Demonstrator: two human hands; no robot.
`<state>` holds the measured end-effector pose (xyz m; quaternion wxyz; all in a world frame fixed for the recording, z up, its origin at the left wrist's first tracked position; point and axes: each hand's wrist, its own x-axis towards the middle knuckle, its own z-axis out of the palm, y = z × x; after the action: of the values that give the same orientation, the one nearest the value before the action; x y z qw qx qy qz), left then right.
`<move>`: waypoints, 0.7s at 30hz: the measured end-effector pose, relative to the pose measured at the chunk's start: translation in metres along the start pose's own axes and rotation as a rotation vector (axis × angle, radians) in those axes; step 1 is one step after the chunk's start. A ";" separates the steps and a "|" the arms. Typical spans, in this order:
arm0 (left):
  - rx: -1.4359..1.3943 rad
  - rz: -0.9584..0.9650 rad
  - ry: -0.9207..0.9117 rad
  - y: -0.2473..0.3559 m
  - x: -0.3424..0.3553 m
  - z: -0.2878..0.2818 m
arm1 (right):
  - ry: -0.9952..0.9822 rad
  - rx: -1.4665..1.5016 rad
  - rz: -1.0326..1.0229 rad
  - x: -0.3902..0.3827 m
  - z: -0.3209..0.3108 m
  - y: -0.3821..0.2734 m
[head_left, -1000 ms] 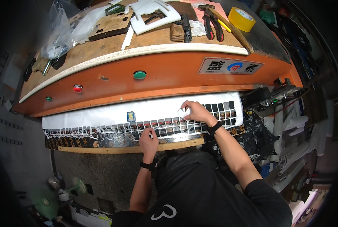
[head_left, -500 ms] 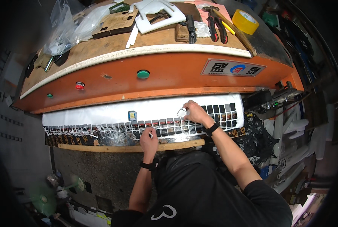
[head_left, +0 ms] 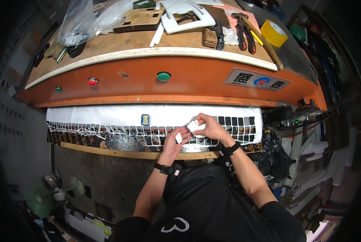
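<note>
White foam pieces (head_left: 196,126): sitting pinched between both hands, just above the punched white sheet (head_left: 156,121)
Right hand (head_left: 208,127): fingers curling round a stack
Left hand (head_left: 176,139): fingertips gripping one small piece
Press (head_left: 164,80): orange, looming right behind

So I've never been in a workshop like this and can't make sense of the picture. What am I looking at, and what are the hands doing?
The view comes from a camera on the person's head, looking down. In front stands an orange machine with a wooden top holding pliers, yellow tape and a plastic bag. Below lies a white sheet cut into a grid of small squares. The right hand holds a small white piece; the left hand holds another.
</note>
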<state>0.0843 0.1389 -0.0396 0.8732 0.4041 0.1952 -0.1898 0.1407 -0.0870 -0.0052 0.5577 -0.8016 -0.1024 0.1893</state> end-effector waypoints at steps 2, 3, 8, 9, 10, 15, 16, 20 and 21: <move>-0.295 -0.145 -0.044 -0.003 0.002 0.005 | -0.095 -0.017 -0.023 0.001 0.011 -0.007; -0.358 -0.146 -0.042 -0.006 0.002 0.007 | -0.099 -0.046 0.015 0.001 0.018 -0.010; -0.353 -0.089 -0.104 -0.022 0.008 0.006 | -0.058 -0.246 -0.082 -0.013 0.034 -0.025; -0.346 -0.076 -0.101 -0.025 0.009 0.004 | -0.022 -0.318 -0.161 -0.017 0.034 -0.028; -0.340 -0.063 -0.099 -0.028 0.010 0.002 | -0.026 -0.321 -0.158 -0.021 0.033 -0.031; -0.236 -0.055 -0.105 -0.032 0.008 -0.009 | 0.024 -0.194 0.050 -0.031 0.025 -0.043; -0.221 -0.062 -0.099 -0.031 0.007 -0.010 | 0.035 -0.200 0.022 -0.030 0.023 -0.045; -0.244 -0.201 -0.088 -0.024 0.006 -0.003 | -0.094 -0.148 -0.055 -0.022 0.021 -0.053; -0.241 -0.226 -0.152 -0.021 0.005 -0.001 | -0.153 -0.212 -0.051 -0.020 0.024 -0.055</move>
<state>0.0777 0.1260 -0.0556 0.9007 0.2563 0.1941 -0.2921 0.1155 -0.0545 0.0422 0.4650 -0.8365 -0.1844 0.2238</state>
